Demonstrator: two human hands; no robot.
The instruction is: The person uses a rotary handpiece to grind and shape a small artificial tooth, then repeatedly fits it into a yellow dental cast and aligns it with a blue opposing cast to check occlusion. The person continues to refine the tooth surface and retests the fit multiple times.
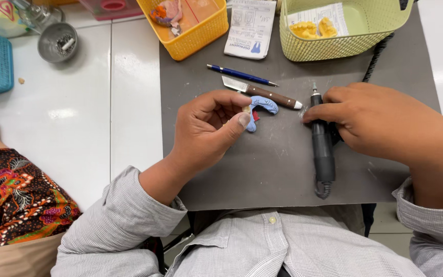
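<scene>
Now: both our hands down on the grey mat (pixel 283 169), dental piece pinched.
Left hand (pixel 206 131) fingers closed on the small blue dental piece (pixel 263 106), steadied against the worktop; right hand (pixel 380 120) fingertips pinch near the black handpiece (pixel 322 143), lying flat beside it.

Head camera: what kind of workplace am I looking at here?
Probably a dental laboratory bench. Yellow tooth casts lie in a green basket, a black rotary handpiece rests on the grey mat, and the left hand holds a blue arch-shaped piece.
</scene>
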